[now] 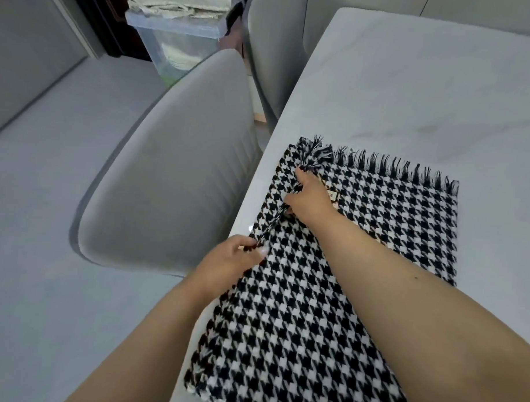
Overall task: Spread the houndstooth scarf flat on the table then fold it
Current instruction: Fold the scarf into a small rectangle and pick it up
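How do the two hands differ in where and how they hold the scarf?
The right hand grips the scarf farther up its left edge, near the fringe; the left hand pinches that edge nearer the person. The right arm lies across the cloth; the left comes from beside the table. Both hold the same raised edge.

Scarf near end cut off by bottom edge, small label beneath right hand unreadable
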A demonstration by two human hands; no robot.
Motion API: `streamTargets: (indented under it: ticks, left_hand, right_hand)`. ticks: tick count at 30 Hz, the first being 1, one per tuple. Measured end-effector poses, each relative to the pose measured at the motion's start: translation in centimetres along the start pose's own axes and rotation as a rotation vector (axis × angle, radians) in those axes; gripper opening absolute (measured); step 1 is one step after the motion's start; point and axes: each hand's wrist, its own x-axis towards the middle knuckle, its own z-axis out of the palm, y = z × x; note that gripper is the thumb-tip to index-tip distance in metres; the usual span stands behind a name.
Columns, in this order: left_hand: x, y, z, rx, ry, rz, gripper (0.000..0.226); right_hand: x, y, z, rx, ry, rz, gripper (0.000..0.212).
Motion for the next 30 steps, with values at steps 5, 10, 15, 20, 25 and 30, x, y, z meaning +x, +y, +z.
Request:
streamTargets:
  ticks: [5,10,15,20,25,30]
  left_hand:
    - [-2.2,-3.0,0.3,-0.017,0.092,0.111,0.064]
    - [-4.7,-3.8,0.6,0.049,-0.016,0.14,0.089]
    - [-6.4,-4.0,0.6,0.081,0.064,0.172,0.054]
    - [-8.1,-5.3,1.0,0.3,-0.024,0.09,0.067]
    - [-8.7,-5.9,0.8,0.44,0.12,0.099,0.058]
    - [-8.1,-3.8,2.8,0.746,0.395,0.344,0.064]
  right_hand:
    - [0.1,-0.9,0.6,-0.038,0.036,-0.061,0.066]
    - [-2.1,0.5,0.4,0.049,-0.152,-0.073,0.081]
    - [-6.3,2.5,-1.2,0.039,-0.023,-0.137,0.072]
    - [-10.9,5.4,-2.5,-0.094,0.056,-0.131,0.061]
    - [-13.7,9.0,-3.2,-0.252,0.081,-0.098,0.062]
    - [-16.0,10.7,-4.4,-0.429,0.236,-0.12,0.06]
